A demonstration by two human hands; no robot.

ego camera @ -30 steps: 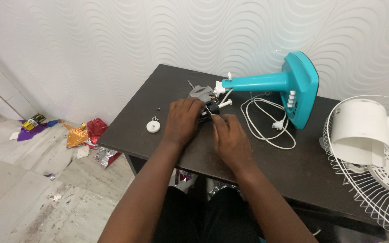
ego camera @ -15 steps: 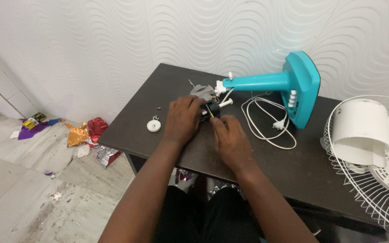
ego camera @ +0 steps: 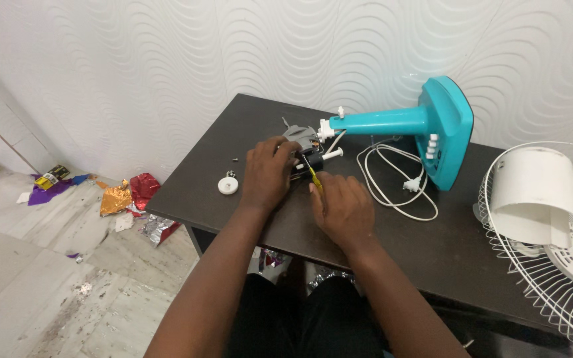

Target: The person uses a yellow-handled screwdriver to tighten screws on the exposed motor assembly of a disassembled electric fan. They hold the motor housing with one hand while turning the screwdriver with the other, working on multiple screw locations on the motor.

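A teal fan stand (ego camera: 426, 129) lies on its side on the dark table (ego camera: 247, 126). At the end of its neck sits a grey motor (ego camera: 302, 137). My left hand (ego camera: 266, 174) is closed over the motor's near side. My right hand (ego camera: 343, 205) grips a yellow-handled screwdriver (ego camera: 314, 176) whose dark shaft points up into the motor. Both hands nearly touch in front of the motor, which is partly hidden by my left fingers.
A white power cord (ego camera: 392, 182) coils beside the stand's base. A white round cap (ego camera: 228, 185) and a small screw (ego camera: 235, 159) lie at the left. A white wire fan guard (ego camera: 532, 265) with a white cover (ego camera: 535, 192) sits at the right. Foil scraps (ego camera: 117, 199) litter the floor.
Both hands stay at the motor. The right hand and screwdriver have shifted only slightly; nothing has been let go.
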